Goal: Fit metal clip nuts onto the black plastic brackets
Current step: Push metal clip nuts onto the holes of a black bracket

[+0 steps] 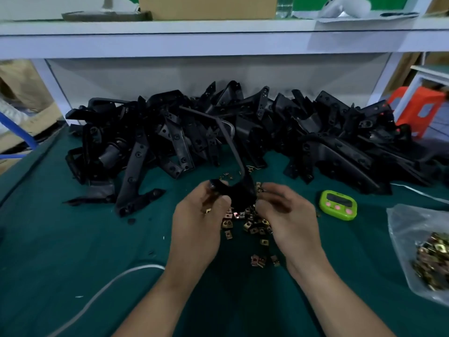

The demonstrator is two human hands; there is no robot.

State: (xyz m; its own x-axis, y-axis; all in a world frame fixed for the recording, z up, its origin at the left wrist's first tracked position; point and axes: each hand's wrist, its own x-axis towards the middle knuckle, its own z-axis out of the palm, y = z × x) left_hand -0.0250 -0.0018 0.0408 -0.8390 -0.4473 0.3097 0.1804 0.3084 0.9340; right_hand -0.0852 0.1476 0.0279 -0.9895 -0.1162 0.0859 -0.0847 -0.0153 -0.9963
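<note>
While you work over the dark green cloth-covered table (60, 239), a white shelf (194, 45) spans the far side above it. Beneath that shelf a long heap of black plastic brackets (170, 132) runs nearly from edge to edge. At your right a clear plastic bag (413, 229) lies on the cloth, with brass-coloured clip nuts showing through its near end.

Your left hand (196, 222) and your right hand (289, 215) meet at the middle of the table, just in front of the heap. Between them you hold one black plastic bracket (233, 193) clear of the cloth, its long curved arm rising away from you toward the heap. Your left hand grips the bracket's near end, thumb on top and fingers curled under it. Your right hand has its fingers curled in against the bracket's right edge, but they are blurred, so you cannot tell from this view whether they pinch a nut, the bracket, or nothing.

A thin white cable (109, 285) curves across the cloth beside your left forearm. A lime-green digital timer (338, 205) with pink buttons sits just right of your right hand. Loose brass-coloured metal clip nuts (252, 226) lie scattered on the cloth below and between your hands.
</note>
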